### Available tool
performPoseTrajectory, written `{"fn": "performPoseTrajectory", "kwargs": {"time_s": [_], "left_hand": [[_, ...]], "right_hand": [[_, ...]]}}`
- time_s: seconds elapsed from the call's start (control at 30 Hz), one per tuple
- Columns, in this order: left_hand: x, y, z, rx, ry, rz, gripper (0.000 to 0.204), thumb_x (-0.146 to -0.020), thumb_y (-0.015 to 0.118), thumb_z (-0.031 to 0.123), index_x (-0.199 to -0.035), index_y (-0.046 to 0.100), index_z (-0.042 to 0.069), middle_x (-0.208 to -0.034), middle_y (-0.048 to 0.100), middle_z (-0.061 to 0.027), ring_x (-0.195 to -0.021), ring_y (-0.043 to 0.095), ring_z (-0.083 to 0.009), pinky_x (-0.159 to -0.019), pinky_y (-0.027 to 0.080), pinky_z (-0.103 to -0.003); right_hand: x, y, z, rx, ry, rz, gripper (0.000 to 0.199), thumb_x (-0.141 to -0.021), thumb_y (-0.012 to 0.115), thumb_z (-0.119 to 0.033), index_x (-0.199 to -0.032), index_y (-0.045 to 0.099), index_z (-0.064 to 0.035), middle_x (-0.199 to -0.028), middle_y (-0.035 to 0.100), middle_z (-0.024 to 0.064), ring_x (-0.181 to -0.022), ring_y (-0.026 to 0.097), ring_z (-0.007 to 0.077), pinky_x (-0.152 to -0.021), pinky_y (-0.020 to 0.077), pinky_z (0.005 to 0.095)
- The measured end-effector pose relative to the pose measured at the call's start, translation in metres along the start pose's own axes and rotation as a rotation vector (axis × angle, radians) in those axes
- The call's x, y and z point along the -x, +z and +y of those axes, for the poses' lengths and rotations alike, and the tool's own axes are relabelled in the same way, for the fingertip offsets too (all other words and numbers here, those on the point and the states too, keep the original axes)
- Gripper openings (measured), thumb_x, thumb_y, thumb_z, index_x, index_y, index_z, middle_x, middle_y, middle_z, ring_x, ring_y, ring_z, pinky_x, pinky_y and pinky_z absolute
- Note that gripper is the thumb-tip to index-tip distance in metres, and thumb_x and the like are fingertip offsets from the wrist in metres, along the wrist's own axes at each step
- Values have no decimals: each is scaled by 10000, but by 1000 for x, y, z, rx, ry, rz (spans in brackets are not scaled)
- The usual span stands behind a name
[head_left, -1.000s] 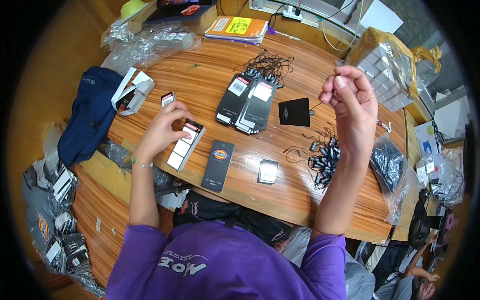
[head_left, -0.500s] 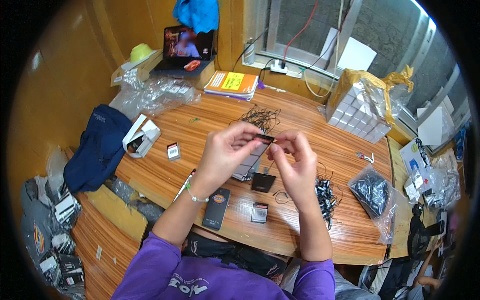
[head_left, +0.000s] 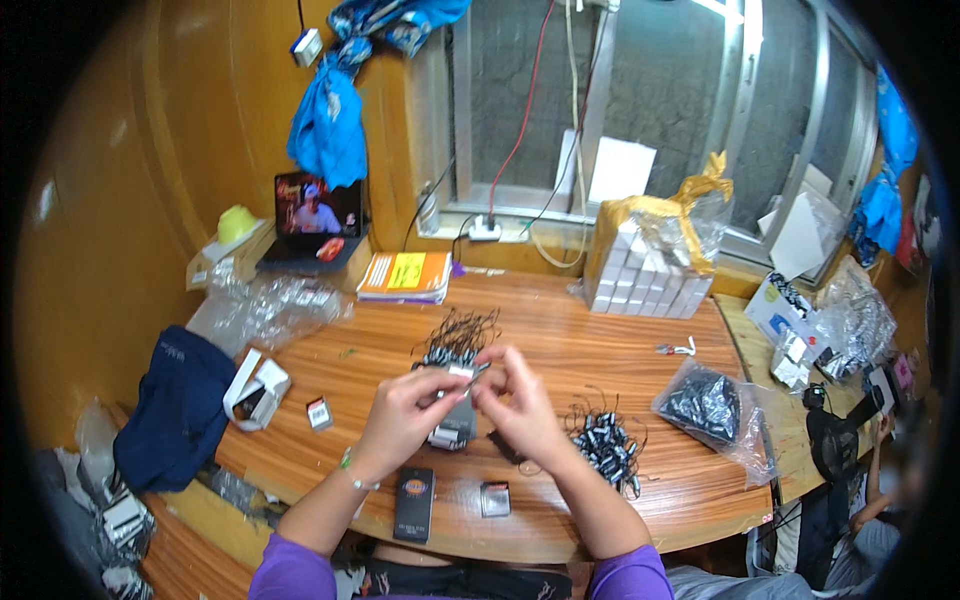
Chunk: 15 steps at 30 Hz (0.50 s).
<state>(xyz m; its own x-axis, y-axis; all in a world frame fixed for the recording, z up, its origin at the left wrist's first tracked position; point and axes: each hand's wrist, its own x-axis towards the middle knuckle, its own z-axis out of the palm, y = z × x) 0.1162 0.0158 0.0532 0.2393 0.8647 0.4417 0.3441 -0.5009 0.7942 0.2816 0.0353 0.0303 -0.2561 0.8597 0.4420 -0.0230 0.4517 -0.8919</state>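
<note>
Above the middle of the table, my left hand [head_left: 408, 412] pinches a dark-edged hang tag [head_left: 461, 371], seen nearly edge-on. My right hand [head_left: 522, 412] meets it at the tag's right end, thumb and finger closed on something too small to make out. Beneath the hands lies a stack of grey tags [head_left: 450, 436]. A black tag [head_left: 506, 446] is partly covered by my right hand. Nearer me are a long black printed card [head_left: 413, 505] and a small white-and-black label [head_left: 495, 499]. Black cords with small silvery ends lie in a far bunch [head_left: 457, 335] and a right-hand pile [head_left: 606, 446].
A clear bag of black cords [head_left: 708, 402] lies right, near small red-handled snippers [head_left: 677, 348]. Stacked white boxes [head_left: 640, 270] stand by the window. An open white box [head_left: 262, 390], a small label packet [head_left: 319, 413], notebooks [head_left: 404, 278] and a laptop [head_left: 312, 225] are left.
The view has tilted up, so the table sits lower in the picture. The tag between my hands has turned from showing its face to nearly edge-on, and my hands have drawn closer together.
</note>
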Motion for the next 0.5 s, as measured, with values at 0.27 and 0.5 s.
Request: {"fn": "performPoseTrajectory", "kwargs": {"time_s": [0.27, 0.5], "left_hand": [[21, -16, -13, -86, 158, 56, 181, -751, 657, 46, -928, 648, 12, -837, 651, -127, -725, 648, -220, -594, 501, -292], [38, -37, -36, 158, -16, 214, 174, -759, 652, 13, -931, 639, -13, -843, 655, -89, -744, 629, -121, -651, 497, -231]], "right_hand": [[6, 20, 7, -486, 235, -62, 256, -828, 551, -22, -1037, 403, -38, -687, 567, 59, -628, 547, 119, -575, 446, 237], [-5, 69, -6, -353, 198, 7, 237, -844, 493, 41, -1046, 391, -30, -727, 568, 36, -676, 533, 82, -623, 430, 203]]}}
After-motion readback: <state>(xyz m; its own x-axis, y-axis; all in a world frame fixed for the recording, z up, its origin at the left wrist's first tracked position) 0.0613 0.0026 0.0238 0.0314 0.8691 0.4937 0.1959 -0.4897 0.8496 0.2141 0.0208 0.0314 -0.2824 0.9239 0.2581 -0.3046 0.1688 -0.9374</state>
